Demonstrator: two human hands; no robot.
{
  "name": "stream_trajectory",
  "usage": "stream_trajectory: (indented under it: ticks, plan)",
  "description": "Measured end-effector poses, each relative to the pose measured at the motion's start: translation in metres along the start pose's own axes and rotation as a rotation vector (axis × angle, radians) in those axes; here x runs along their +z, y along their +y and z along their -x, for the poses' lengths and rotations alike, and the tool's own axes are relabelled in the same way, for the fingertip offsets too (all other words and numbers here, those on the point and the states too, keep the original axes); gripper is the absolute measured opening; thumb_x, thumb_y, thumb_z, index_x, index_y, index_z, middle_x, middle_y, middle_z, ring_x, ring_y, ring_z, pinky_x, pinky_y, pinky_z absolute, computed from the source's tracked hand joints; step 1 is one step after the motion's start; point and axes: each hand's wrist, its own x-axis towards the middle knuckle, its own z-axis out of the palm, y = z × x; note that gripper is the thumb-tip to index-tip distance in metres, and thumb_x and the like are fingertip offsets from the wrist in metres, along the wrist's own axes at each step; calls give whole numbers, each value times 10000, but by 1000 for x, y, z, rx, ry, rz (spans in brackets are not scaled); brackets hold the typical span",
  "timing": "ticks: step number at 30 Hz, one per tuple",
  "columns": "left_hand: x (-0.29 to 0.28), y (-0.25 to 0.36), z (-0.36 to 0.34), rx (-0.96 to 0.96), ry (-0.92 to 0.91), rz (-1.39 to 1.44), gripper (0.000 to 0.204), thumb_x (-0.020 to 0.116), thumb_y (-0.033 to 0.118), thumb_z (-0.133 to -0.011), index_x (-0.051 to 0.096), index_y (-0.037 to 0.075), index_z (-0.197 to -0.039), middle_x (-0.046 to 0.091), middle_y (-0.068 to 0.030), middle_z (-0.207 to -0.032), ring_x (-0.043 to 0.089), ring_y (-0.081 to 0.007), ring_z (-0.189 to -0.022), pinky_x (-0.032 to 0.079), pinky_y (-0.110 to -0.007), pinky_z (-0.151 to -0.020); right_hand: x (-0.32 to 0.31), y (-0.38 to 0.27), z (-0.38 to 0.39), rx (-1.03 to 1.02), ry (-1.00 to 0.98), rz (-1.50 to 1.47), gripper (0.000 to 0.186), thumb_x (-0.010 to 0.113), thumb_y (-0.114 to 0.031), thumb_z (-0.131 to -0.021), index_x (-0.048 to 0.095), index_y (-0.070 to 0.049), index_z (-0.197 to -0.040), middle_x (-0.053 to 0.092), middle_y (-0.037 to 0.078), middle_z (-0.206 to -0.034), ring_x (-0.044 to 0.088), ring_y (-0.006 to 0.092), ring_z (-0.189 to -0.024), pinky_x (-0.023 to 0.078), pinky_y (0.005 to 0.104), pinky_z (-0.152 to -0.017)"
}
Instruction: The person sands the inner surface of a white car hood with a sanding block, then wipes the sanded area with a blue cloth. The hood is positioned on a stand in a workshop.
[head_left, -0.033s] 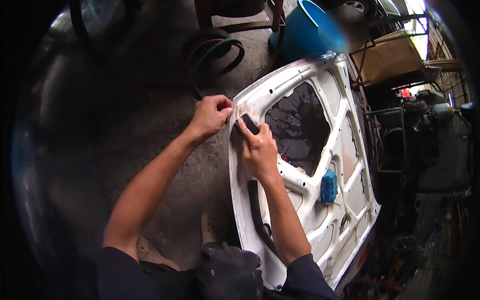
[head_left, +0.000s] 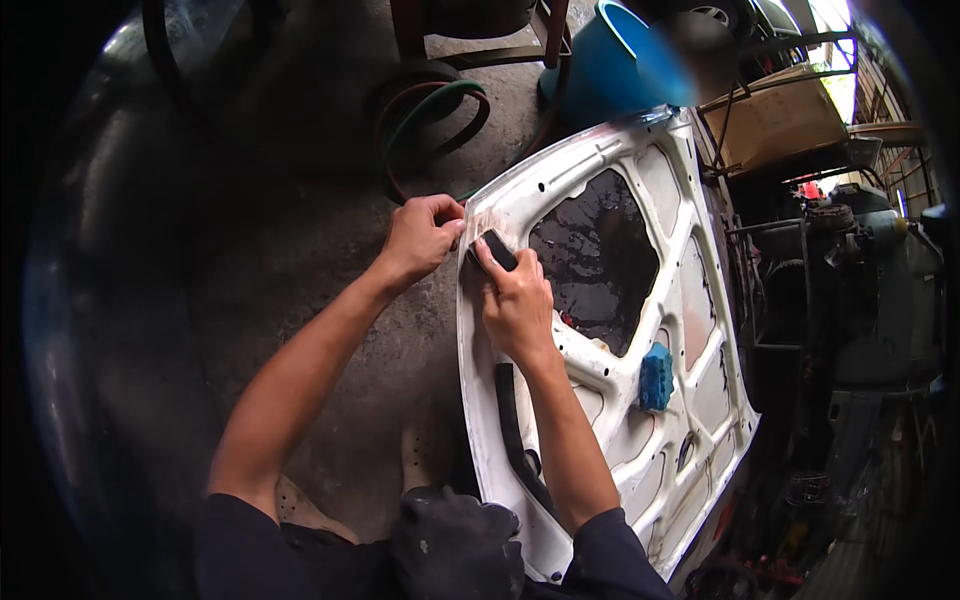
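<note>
— While the right hand (head_left: 515, 305) presses down, what is in it?

— Its fingers are curled around a small dark block (head_left: 497, 249). The block sits flat on the white car panel (head_left: 610, 375), near the panel's top left corner.

— And the left hand (head_left: 422, 237)?

— It is closed too. Its fingers pinch the edge of the white car panel, right at that same corner. The two hands are just beside each other.

— Where is the panel?

— It lies on the grey floor (head_left: 250, 200), inner side up, with ribs and holes showing. One big hole in the middle looks dark and shiny.

— What else is on the panel?

— A blue sponge (head_left: 656, 376) rests on a rib, to the right of the right arm. A black strip (head_left: 512, 425) lies under the right arm, along the left side of the panel.

— And farther out?

— Coiled hoses (head_left: 430, 115), red and green, lie on the floor above the hands. A blue bucket (head_left: 605, 70) stands past the top of the panel. A cardboard box (head_left: 780, 120) sits in a metal frame to the right.
</note>
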Motion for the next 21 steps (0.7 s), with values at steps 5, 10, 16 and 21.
stream_trajectory:
  ticks: [5, 10, 16, 21]
  plan:
    - [1, -5, -3, -21, -47, 127, 84, 619, 57, -840, 639, -15, -879, 634, -14, -745, 566, -68, -670, 477, -236, -618, -2, -2, -4, 38, -11, 28, 386, 571, -224, -855, 577, -214, -1241, 482, 182, -962, 519, 345, -906, 420, 453, -717]
    - [5, -8, -6, 24, 10, 51, 79, 619, 49, -832, 642, -12, -878, 635, -22, -744, 565, -75, -682, 471, -244, -613, 11, 4, -3, 57, 27, -9, 423, 592, -211, -850, 556, -196, -1271, 492, 192, -994, 524, 353, -933, 437, 461, -723]
    - [7, -7, -6, 30, 32, 4, 93, 603, 55, -836, 648, -11, -883, 646, -34, -732, 583, -79, -645, 485, -250, -605, 25, 1, 4, 228, -23, -99, 434, 680, -290, -805, 607, -189, -1221, 524, 195, -1014, 544, 351, -943, 448, 453, -775]
    - [7, -10, -9, 36, 18, 34, 106, 625, 53, -804, 655, -14, -880, 656, -55, -726, 606, -92, -656, 495, -261, -604, 29, -3, -2, 194, 198, -122, 338, 602, -283, -866, 633, -170, -1183, 518, 189, -940, 546, 340, -894, 441, 430, -757]
